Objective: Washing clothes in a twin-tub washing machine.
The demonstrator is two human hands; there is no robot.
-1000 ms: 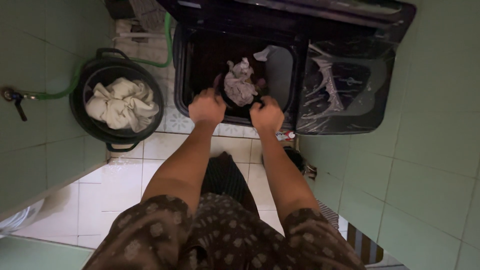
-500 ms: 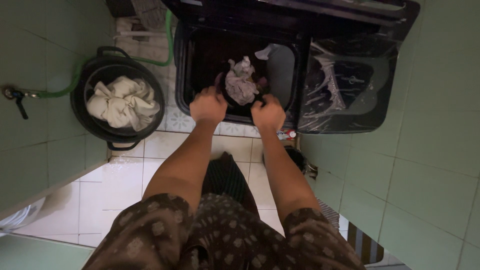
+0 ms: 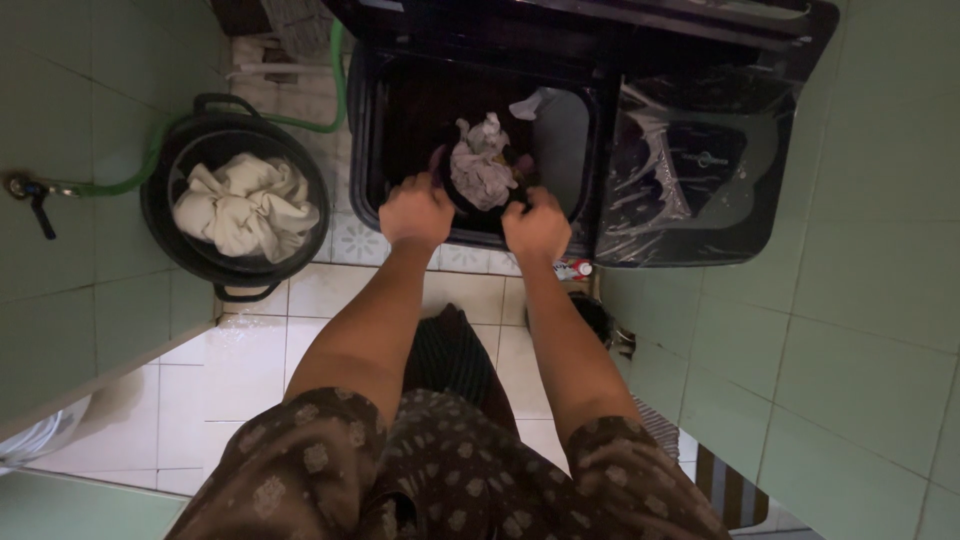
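Observation:
My left hand (image 3: 415, 212) and my right hand (image 3: 536, 227) reach into the open tub of a dark top-loading washing machine (image 3: 390, 70). Between them sits a bundle of pale lilac wet cloth (image 3: 480, 165) on darker laundry. Each hand grips the dark edge around that bundle, the left at its left side, the right at its lower right. My fingertips are hidden inside the tub.
A black round basin (image 3: 160, 235) holding a heap of cream cloth (image 3: 245, 205) stands on the floor to the left. A green hose (image 3: 335, 95) runs from a wall tap (image 3: 25, 192). The machine's right half is under clear plastic (image 3: 690, 170). Green tiled walls close both sides.
The view has shifted slightly; both hands stay at the tub edge around the lilac bundle, almost unmoved.

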